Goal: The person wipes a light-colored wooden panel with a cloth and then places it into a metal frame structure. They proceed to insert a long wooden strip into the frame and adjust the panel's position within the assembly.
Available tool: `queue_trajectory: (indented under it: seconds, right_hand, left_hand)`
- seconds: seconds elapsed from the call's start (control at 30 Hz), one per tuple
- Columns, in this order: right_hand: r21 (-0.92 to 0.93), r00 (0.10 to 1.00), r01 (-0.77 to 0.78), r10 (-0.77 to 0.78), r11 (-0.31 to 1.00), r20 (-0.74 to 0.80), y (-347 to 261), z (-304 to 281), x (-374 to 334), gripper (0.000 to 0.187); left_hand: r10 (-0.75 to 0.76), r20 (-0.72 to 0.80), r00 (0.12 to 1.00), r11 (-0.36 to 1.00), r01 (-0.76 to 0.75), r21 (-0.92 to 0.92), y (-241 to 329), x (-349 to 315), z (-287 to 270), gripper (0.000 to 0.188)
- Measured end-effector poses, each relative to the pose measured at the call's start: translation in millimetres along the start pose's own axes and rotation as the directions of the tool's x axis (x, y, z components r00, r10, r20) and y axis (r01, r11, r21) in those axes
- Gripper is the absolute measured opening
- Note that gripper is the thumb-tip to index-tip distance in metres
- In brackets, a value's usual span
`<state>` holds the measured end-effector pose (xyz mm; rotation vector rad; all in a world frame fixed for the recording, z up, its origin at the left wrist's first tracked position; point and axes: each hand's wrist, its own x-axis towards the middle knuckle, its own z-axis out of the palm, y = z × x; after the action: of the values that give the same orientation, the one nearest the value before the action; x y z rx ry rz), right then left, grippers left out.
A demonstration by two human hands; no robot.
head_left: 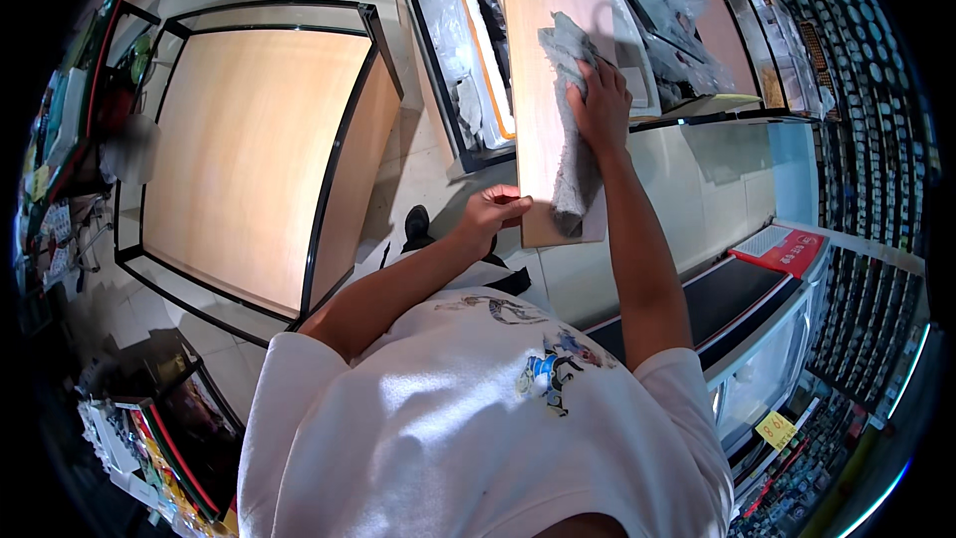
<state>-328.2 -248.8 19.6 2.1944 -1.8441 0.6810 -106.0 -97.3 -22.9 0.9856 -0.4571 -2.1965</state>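
A long pale wooden board (535, 130) stretches away in front of me, its near end jutting toward my body. Its near left corner is pinched between the thumb and fingers of my left hand (490, 213). A grey cloth (573, 164) lies lengthwise along the board's right part, bunched at the far end. My right hand (601, 108) is closed over the cloth and presses it against the board. The far end of the board rests over a black-framed unit (450, 130).
Plastic bags (677, 0) and a white foam box (478, 70) sit in that unit. At left stands a black-framed stand with a wooden top (249, 159). A red package (782, 249) lies on a cabinet to the right, beside tall shelves (876, 139) of small items.
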Motion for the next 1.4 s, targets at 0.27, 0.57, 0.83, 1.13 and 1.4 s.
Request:
queue_trajectory:
  seconds: [0.27, 0.57, 0.83, 1.13, 1.4]
  right_hand:
    - [-0.029, 0.999, -0.046, 0.045, 0.999, -0.024, -3, 1, 0, 0.042]
    - [0.075, 0.996, -0.082, 0.084, 0.994, -0.027, -5, -2, 5, 0.043]
    - [0.173, 0.996, -0.036, 0.021, 0.984, 0.086, -31, -34, -28, 0.071]
    - [0.187, 0.921, 0.016, -0.088, 0.982, 0.379, -154, -139, -99, 0.098]
    - [0.074, 0.967, -0.114, 0.094, 0.991, 0.237, -180, -166, -102, 0.075]
  left_hand:
    - [0.457, -0.208, 0.865, 0.862, -0.374, 0.341, 43, 42, 5, 0.020]
    - [0.201, -0.111, 0.973, 0.887, -0.133, 0.443, 137, 106, 5, 0.028]
    - [0.243, -0.177, 0.954, 0.928, -0.175, 0.329, 138, 113, 14, 0.016]
    - [0.251, -0.236, 0.939, 0.954, -0.199, 0.224, 158, 108, 34, 0.025]
    - [0.383, -0.185, 0.905, 0.878, -0.294, 0.378, 177, 82, 65, 0.029]
